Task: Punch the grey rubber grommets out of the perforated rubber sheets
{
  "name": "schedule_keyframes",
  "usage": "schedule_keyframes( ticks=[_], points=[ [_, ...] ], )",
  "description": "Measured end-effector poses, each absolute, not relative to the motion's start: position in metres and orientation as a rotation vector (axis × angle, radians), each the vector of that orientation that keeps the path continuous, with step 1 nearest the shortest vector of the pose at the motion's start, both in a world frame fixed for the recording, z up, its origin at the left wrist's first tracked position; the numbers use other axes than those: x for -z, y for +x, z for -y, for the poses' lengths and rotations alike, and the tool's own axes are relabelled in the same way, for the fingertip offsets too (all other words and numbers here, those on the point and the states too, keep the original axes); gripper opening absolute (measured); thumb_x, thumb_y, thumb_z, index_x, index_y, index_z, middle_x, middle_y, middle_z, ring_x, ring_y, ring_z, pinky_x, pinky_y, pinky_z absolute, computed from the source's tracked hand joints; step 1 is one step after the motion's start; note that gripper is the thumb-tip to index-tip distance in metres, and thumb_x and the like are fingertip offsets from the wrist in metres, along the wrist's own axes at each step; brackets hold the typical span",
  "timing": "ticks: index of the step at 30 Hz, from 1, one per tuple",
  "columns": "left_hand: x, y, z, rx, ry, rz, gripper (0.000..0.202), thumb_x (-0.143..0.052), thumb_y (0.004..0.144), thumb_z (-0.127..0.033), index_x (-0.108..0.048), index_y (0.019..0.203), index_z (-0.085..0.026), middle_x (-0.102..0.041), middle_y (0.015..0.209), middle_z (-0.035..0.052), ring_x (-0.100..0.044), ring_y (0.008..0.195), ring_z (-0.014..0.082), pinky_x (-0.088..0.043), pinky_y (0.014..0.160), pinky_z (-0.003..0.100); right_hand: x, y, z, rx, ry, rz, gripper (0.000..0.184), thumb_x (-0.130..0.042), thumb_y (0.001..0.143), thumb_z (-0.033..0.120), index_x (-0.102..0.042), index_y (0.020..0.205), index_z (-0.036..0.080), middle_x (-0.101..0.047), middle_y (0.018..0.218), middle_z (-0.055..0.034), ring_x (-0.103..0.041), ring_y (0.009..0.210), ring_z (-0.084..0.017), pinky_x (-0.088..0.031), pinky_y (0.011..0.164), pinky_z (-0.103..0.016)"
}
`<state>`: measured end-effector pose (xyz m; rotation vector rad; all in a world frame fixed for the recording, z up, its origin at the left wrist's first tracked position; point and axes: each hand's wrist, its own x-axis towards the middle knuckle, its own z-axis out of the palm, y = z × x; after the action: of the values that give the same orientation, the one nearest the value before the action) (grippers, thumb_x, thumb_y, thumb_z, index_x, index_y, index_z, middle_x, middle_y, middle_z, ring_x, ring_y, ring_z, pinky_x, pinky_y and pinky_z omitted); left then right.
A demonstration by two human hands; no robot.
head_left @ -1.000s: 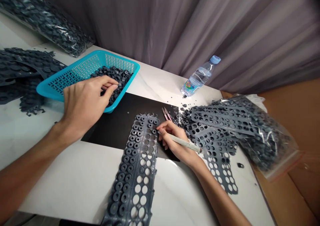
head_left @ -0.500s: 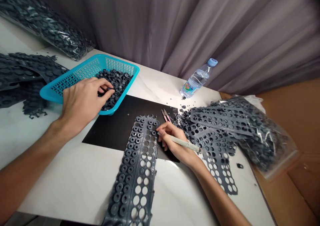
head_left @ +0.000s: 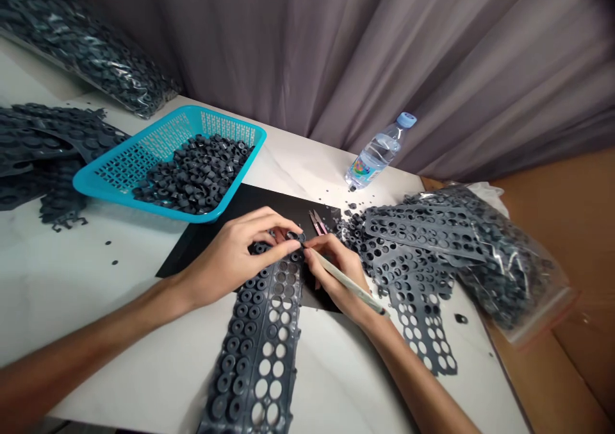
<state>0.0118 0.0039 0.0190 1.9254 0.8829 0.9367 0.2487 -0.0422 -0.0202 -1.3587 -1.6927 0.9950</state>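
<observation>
- My left hand pinches a ring at the far end of the rubber strip
- My right hand grips a slim tool, tip touching that ring
- Strip's long axis runs toward me

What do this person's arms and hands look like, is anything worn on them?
Both arms are bare as far as the picture shows: no sleeves, no gloves. The left hand and right hand carry no rings, watch or bracelet that I can see. The fingers are slim, with short, plain nails. No markings show.
</observation>
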Motion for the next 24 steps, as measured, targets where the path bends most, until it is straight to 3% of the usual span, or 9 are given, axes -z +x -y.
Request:
schedule_keyframes(
  ticks=[4, 9, 15, 18, 24],
  points=[
    [-0.011, 0.015, -0.001, -0.868, 1.732, -0.822, 0.025, -0.073, 0.100, -0.035, -0.077, 0.123, -0.025, -0.069, 0.123, 0.0049, -0.074, 0.101, 0.0168, -0.067, 0.091, 0.028, 0.022, 0.252, 0.041, -0.692, -1.246, 2.034, 0.020, -0.054, 0.111, 0.029, -0.067, 0.125, 0.025, -0.068, 0.109, -0.0091, -0.068, 0.089, -0.021, -0.058, 0.079, -0.033],
    [-0.013, 0.014, -0.002, -0.905, 1.717, -0.799, 0.025, -0.072, 0.101, -0.033, -0.078, 0.123, -0.023, -0.070, 0.121, 0.0063, -0.074, 0.101, 0.0175, -0.069, 0.091, 0.029, 0.030, 0.256, 0.040, -0.466, -1.211, 2.254, 0.043, -0.044, 0.111, 0.016, -0.059, 0.148, 0.031, -0.060, 0.126, -0.0117, -0.068, 0.100, -0.023, -0.058, 0.075, -0.033],
    [-0.016, 0.015, 0.001, -0.921, 1.719, -0.767, 0.024, -0.070, 0.103, -0.032, -0.079, 0.125, -0.027, -0.071, 0.122, 0.0048, -0.075, 0.091, 0.0141, -0.069, 0.089, 0.027, 0.034, 0.256, 0.036, 0.017, -1.555, 2.047, 0.034, -0.053, 0.111, 0.028, -0.063, 0.143, 0.028, -0.063, 0.121, -0.0136, -0.061, 0.108, -0.031, -0.059, 0.088, -0.046],
    [-0.018, 0.016, 0.002, -0.931, 1.695, -0.752, 0.023, -0.070, 0.103, -0.029, -0.079, 0.124, -0.027, -0.072, 0.125, 0.0039, -0.076, 0.098, 0.0146, -0.068, 0.093, 0.026, 0.034, 0.257, 0.034, 0.081, -1.625, 2.053, 0.036, -0.054, 0.110, 0.035, -0.063, 0.144, 0.025, -0.063, 0.122, -0.0155, -0.057, 0.111, -0.035, -0.058, 0.093, -0.052],
    [-0.021, 0.019, 0.005, -0.944, 1.627, -0.806, 0.021, -0.076, 0.099, -0.027, -0.082, 0.117, -0.022, -0.078, 0.123, 0.0039, -0.078, 0.105, 0.0180, -0.068, 0.098, 0.027, 0.038, 0.261, 0.029, 0.134, -1.703, 2.087, 0.032, -0.047, 0.113, 0.033, -0.067, 0.134, 0.020, -0.065, 0.113, -0.0155, -0.060, 0.103, -0.033, -0.056, 0.088, -0.047]
  ],
)
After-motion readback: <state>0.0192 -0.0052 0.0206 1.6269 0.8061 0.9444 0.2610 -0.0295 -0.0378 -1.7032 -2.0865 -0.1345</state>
